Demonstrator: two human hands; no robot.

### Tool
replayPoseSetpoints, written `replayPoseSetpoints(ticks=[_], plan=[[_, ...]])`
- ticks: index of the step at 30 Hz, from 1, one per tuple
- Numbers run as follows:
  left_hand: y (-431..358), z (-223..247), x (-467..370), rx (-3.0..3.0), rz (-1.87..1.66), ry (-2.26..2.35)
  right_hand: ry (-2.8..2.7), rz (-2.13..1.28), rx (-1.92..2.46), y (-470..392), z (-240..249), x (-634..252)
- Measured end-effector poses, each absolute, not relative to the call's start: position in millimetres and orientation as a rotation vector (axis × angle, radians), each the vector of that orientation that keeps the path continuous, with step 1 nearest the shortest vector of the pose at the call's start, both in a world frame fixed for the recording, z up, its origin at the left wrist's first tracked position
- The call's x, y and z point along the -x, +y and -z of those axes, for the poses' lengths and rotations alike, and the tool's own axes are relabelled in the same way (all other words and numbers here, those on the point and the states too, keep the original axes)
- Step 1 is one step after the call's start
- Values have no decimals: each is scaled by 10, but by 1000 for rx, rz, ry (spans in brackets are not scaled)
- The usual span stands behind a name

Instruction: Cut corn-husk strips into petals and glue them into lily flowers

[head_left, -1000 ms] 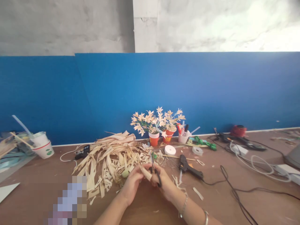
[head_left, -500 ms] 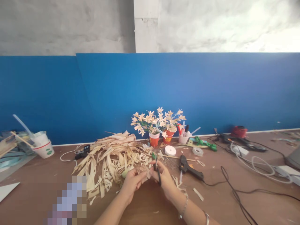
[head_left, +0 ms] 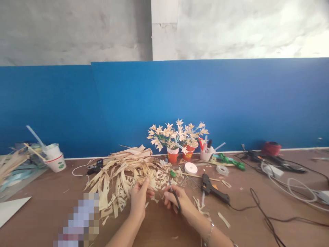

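My right hand (head_left: 177,199) is closed around black-handled scissors (head_left: 175,198), whose blades point up and away toward the pile. To its left, my left hand (head_left: 140,199) is at the near edge of a heap of dried corn husks (head_left: 125,171). Its thumb is raised apart from the fingers, and I see no piece gripped in it. Small pale husk scraps (head_left: 155,199) lie just beyond its fingertips. A gap separates the two hands.
Behind the heap stand husk flowers (head_left: 168,132) in red paper cups (head_left: 172,157). A white tape roll (head_left: 191,168), a clear tape roll (head_left: 222,170) and a black glue gun (head_left: 213,189) with its cord lie right. Cables (head_left: 269,218) spread farther right; a white cup (head_left: 56,163) stands left.
My hands have moved apart, and the husk piece held between them is no longer seen there. The left thumb has lifted. The scissors stay in my right hand, and the view has shifted slightly.
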State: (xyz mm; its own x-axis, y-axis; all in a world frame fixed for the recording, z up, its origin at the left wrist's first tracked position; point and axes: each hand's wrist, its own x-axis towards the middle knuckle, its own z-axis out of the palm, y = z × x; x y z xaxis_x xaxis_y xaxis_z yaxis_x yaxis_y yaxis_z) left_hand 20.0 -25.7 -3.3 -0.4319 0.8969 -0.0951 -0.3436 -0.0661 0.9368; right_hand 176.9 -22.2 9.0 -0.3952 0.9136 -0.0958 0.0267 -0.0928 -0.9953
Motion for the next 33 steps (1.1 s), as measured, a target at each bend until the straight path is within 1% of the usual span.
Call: replayPoseSetpoints(ticks=[4,9,17,33], plan=[[-221,38,-149,-624,-1798,1321,-1629,-1722,1151,-246,-46,-1770],[-224,51,-162,-662,-1816,1362,-1752,-1860,1072,-282,-3,-1777],[-299,26,-288,-858,-1640,1334,-1702,-1809,1062,-265,35,-1762],[-343,-99,-323,-805,-1617,1298,-1608,-1737,969,-245,65,-1733]])
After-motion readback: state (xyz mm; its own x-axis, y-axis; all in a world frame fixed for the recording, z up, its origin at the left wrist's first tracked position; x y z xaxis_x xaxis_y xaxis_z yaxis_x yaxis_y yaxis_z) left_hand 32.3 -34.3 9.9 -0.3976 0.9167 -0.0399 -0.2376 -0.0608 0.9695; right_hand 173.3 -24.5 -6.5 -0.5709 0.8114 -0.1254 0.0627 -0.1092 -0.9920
